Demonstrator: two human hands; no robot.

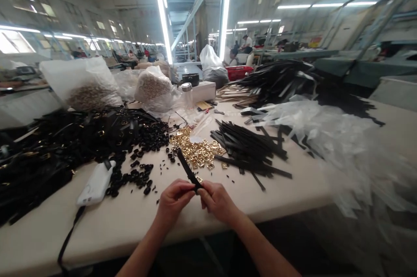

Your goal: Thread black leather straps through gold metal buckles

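Strap at lower centre of frame, pinched by fingers of our left hand and right hand; if our grip slackens, gold buckle beside it could slip loose.

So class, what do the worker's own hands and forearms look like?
The left hand and right hand are ungloved. The left forearm and right forearm are bare in view, with no sleeve, watch or bracelet showing. No rings or markings can be made out.

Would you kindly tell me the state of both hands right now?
Left hand: closed, pinching the black strap.
Right hand: closed on the same strap, beside a gold buckle.
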